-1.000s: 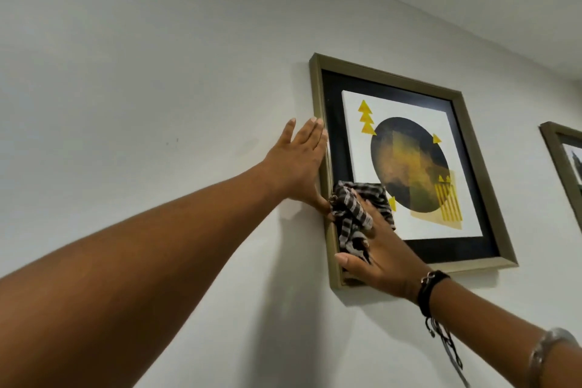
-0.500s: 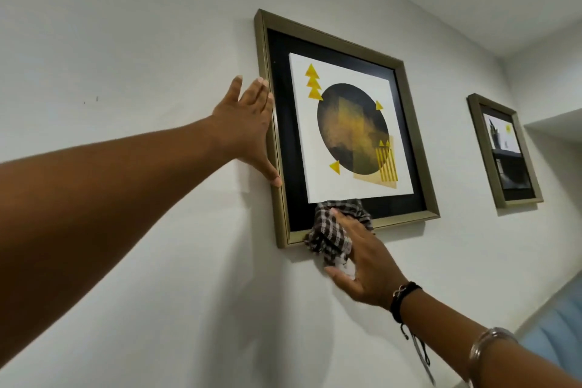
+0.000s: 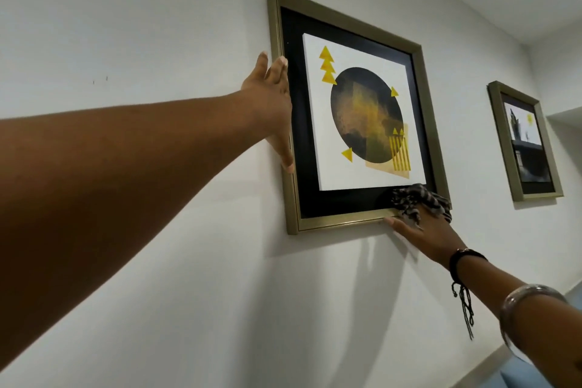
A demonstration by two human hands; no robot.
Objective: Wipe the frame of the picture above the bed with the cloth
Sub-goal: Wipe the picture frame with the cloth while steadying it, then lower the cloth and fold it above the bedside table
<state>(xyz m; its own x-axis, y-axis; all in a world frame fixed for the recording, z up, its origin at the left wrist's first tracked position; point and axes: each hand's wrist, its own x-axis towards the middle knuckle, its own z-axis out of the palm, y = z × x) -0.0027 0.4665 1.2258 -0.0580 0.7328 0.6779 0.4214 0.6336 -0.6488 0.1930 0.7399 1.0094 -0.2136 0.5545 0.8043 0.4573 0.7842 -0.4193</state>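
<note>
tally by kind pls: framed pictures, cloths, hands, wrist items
Framed pictures: 2, the near picture and the far picture
Cloths: 1, the checked cloth
Hands: 2, left hand, right hand
Wrist items: 2, black cord band, silver bangle
Total: 7

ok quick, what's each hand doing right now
Left hand: open, flat against the left side of the picture frame.
Right hand: pressing the checked cloth on the frame's lower right corner.
</note>
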